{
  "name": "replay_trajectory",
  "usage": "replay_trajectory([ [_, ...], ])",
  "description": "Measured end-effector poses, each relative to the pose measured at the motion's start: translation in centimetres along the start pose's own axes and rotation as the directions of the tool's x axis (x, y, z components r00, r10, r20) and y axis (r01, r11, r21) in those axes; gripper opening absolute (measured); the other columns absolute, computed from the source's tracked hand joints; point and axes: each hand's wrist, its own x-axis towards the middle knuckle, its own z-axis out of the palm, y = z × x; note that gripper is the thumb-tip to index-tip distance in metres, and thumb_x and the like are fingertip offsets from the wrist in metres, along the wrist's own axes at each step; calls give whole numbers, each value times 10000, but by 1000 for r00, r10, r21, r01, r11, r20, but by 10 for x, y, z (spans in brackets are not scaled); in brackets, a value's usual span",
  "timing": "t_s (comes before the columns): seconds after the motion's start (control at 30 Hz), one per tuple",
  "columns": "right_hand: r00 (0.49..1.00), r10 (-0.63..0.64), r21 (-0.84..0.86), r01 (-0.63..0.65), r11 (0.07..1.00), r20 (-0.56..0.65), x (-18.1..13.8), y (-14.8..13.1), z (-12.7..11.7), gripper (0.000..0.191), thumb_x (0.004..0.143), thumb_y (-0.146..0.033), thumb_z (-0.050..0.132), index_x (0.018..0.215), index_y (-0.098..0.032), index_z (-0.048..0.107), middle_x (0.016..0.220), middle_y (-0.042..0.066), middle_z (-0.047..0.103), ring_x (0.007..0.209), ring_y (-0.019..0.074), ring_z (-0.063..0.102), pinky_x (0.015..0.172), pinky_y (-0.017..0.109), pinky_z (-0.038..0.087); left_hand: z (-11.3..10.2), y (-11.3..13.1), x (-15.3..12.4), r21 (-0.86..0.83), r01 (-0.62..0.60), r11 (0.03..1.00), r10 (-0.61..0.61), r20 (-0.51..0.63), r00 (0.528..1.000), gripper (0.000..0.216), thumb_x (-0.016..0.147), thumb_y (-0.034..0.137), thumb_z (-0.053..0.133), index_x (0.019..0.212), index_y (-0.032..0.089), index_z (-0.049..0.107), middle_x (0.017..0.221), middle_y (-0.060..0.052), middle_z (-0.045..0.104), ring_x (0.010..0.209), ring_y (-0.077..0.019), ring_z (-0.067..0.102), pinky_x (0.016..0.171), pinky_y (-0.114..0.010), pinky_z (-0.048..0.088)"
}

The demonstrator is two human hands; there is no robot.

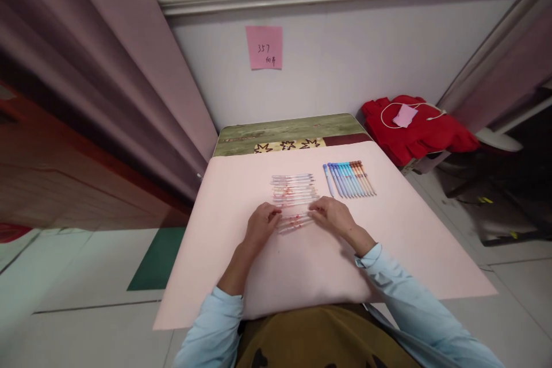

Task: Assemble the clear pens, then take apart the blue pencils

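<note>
Clear and white pens with small red prints (pixel 295 190) lie sideways in a stack of rows on the pink-covered table. My left hand (pixel 261 223) is closed in a pinch at the left end of a pen (pixel 295 217) in the nearer part of these rows. At its other end, the fingertips of my right hand (pixel 334 215) pinch too. A few more printed pens (pixel 297 227) lie slightly tilted just below, close to both hands. Right of them, a neat row of blue, turquoise and brown-topped pens (pixel 348 179) lies lengthwise, apart from my hands.
The pale pink sheet (pixel 224 276) covers most of the table, with a green wood-patterned strip (pixel 288 129) showing behind. A pink note (pixel 264 48) is stuck on the wall. Red cloth (pixel 383 138) with a white cable lies at the right; a curtain (pixel 142 69) hangs left.
</note>
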Motion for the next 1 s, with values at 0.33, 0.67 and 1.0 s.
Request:
replay_trajectory([
  [0.33,999,-3,20,2,1000,48,0,4,9,66,806,-265,682,852,-224,705,849,26,685,778,170,592,664,260,377,-5,13,0,120,-56,991,35,166,985,46,834,209,598,832,203,643,887,-47,611,869,-200,557,743,-309,428],
  [0.67,991,-118,54,115,992,56,6,1,8,255,949,-355,527,1042,-258,742,1023,66,727,948,221,645,784,303,437,-4,11,5,-95,-3,995,7,33,999,99,864,265,561,894,202,630,848,-22,630,776,-159,553,712,-271,429],
  [1.0,996,-85,356,66,932,37,11,-1,7,280,936,-352,484,781,-206,666,747,13,641,731,168,567,667,261,401,-7,17,7,-278,-45,959,42,-18,999,235,831,305,655,1041,201,663,911,-31,659,703,-126,543,683,-260,452],
])
